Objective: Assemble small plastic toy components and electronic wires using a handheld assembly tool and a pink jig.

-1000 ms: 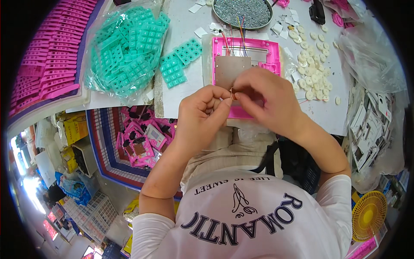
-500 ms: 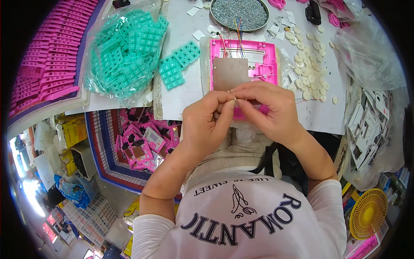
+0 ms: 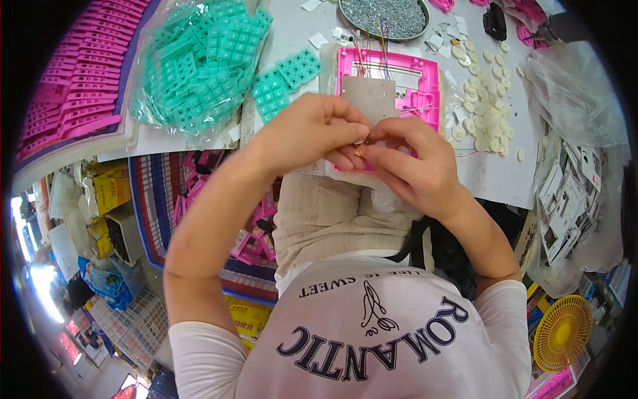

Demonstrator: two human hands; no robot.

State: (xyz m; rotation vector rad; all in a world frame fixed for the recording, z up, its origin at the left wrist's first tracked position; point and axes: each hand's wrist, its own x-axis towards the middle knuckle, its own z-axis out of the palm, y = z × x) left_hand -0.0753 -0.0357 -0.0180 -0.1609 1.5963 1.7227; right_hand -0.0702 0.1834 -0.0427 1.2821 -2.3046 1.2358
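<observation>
My left hand (image 3: 318, 131) and my right hand (image 3: 417, 163) meet over the near edge of a pink plastic housing (image 3: 430, 86). Between their fingertips is a small coppery piece (image 3: 361, 150), too small and too covered to name. My right thumb and fingers pinch it; the left fingers are bent closely around its other side. A grey-brown board (image 3: 369, 98) lies on the housing, with thin coloured wires (image 3: 384, 56) rising from its far edge. The housing's near part is hidden under my hands.
A round tray of screws (image 3: 392, 23) stands at the back. Teal keypads (image 3: 286, 76) lie left of the housing, beside a bagful of keypads (image 3: 199, 73). White discs (image 3: 495, 100) are scattered at right, near white plastic parts (image 3: 565, 199). Pink parts (image 3: 193, 186) fill a crate at lower left.
My left arm has swung out to the left and its hand has turned over more. The coppery piece now shows between the fingers. The whole view has shifted slightly.
</observation>
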